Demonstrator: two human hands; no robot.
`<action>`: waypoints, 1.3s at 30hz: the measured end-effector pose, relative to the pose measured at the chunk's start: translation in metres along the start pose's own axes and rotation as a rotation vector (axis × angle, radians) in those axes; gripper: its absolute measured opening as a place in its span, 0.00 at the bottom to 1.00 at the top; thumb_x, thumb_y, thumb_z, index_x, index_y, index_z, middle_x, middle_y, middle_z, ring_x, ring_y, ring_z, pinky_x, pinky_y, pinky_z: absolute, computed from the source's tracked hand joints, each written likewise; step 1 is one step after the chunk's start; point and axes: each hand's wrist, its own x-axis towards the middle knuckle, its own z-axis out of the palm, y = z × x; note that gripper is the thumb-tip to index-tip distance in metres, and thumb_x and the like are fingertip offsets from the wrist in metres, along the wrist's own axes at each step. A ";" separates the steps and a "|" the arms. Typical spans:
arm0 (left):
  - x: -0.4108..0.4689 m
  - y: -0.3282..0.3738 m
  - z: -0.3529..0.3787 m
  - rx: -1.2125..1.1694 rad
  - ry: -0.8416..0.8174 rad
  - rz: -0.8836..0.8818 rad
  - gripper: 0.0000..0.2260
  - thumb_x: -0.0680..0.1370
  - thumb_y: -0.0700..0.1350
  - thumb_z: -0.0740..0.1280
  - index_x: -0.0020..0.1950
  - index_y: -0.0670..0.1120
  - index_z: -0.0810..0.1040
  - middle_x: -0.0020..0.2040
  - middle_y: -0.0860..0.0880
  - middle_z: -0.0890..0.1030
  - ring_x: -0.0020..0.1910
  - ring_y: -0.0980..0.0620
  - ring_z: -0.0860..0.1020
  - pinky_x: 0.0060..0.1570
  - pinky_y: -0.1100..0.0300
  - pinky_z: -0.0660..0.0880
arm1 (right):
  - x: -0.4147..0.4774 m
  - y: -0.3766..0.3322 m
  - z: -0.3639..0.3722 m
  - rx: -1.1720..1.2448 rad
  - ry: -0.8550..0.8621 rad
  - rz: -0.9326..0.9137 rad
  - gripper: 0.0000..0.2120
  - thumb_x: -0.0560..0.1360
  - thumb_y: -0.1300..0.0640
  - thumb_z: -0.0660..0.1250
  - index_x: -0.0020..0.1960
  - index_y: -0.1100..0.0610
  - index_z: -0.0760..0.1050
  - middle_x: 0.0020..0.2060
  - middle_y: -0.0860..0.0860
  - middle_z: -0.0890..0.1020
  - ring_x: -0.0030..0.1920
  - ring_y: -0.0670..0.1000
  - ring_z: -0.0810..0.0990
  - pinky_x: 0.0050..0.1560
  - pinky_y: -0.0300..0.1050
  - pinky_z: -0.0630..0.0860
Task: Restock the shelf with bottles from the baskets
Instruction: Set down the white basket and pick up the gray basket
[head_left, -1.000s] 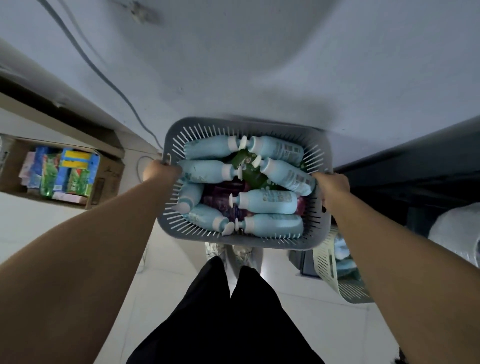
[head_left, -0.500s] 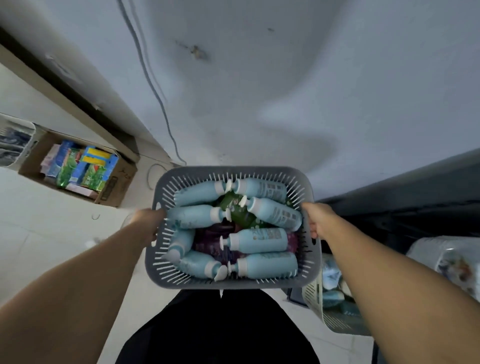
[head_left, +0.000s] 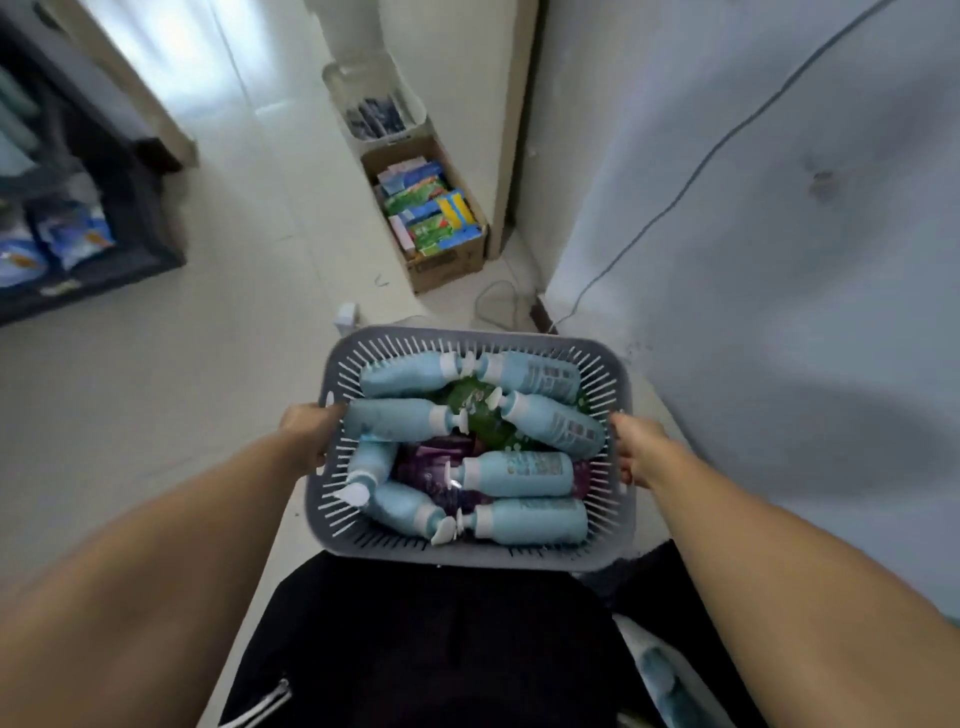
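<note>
The left hand (head_left: 310, 437) is gripping the left rim of the grey basket (head_left: 470, 339), its fingers curling round the edge beside the handle slot; the right hand (head_left: 637, 450) is gripping the opposite rim, fingers hooking over the edge; the basket is hanging level between the two hands, just in front of the person's dark clothing. Pale blue bottles (head_left: 519, 474) are lying on their sides inside it, caps mostly pointing toward the middle; one is lying just inside the left hand's knuckles and another is slanting toward the right hand. A green bottle (head_left: 477, 413) and a purple pack (head_left: 435, 468) are showing beneath them, midway between the hands. Beyond the hands a cardboard box (head_left: 448, 266) of coloured packets is standing on the floor; far off to the left hand's side a dark shelf (head_left: 106, 262), blurred, is holding blue packets; a cable (head_left: 675, 198) is running down the wall on the right hand's side.
</note>
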 end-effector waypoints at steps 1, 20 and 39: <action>-0.003 -0.017 -0.013 -0.054 0.033 -0.024 0.15 0.78 0.45 0.64 0.33 0.42 0.66 0.26 0.45 0.64 0.10 0.56 0.60 0.16 0.73 0.59 | -0.007 -0.008 0.014 -0.029 -0.026 -0.031 0.16 0.78 0.55 0.60 0.32 0.56 0.66 0.25 0.52 0.65 0.20 0.48 0.62 0.18 0.33 0.58; -0.137 -0.396 -0.183 -0.647 0.442 -0.533 0.30 0.80 0.58 0.54 0.60 0.31 0.74 0.41 0.35 0.76 0.27 0.48 0.68 0.30 0.56 0.70 | -0.182 0.074 0.326 -1.016 -0.465 -0.393 0.17 0.79 0.55 0.60 0.32 0.58 0.67 0.26 0.52 0.68 0.25 0.49 0.65 0.21 0.38 0.62; -0.212 -0.590 -0.297 -1.385 0.886 -0.862 0.18 0.81 0.52 0.58 0.45 0.37 0.73 0.30 0.43 0.71 0.27 0.45 0.71 0.29 0.56 0.68 | -0.407 0.244 0.695 -1.735 -0.854 -0.876 0.15 0.79 0.52 0.59 0.42 0.63 0.75 0.36 0.57 0.79 0.35 0.56 0.77 0.35 0.43 0.71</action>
